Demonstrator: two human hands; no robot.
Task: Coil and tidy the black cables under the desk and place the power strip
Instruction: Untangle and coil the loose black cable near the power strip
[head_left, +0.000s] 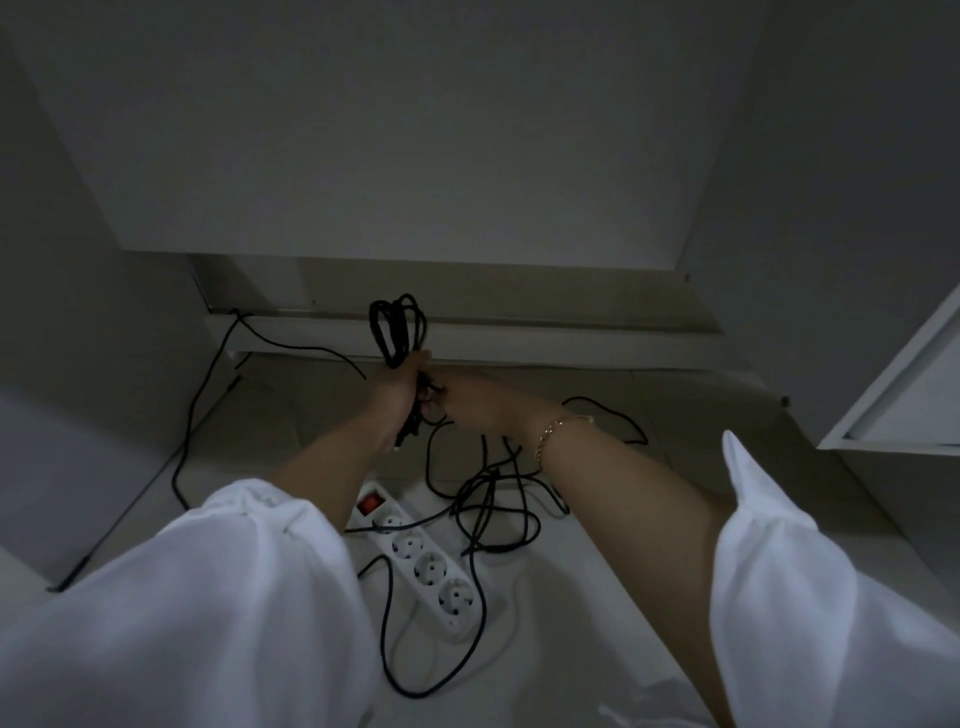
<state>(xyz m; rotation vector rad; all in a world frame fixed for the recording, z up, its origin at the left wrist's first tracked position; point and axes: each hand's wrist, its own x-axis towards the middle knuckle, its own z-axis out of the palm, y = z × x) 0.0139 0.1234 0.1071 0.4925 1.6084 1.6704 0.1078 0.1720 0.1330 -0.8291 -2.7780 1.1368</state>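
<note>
Under desk: L hand (402, 392) w/ cable coil (397, 330), power strip (421, 558) below.

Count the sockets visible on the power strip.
4, in a row along the white power strip on the floor, running from beside its red switch toward the near end. A black cable crosses the strip, and the left sleeve covers its far corner, possibly hiding more.

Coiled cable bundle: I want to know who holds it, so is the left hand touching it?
Touching. The head view shows the left hand closed around the coiled cable bundle, whose loops stick up above the fist.
</note>
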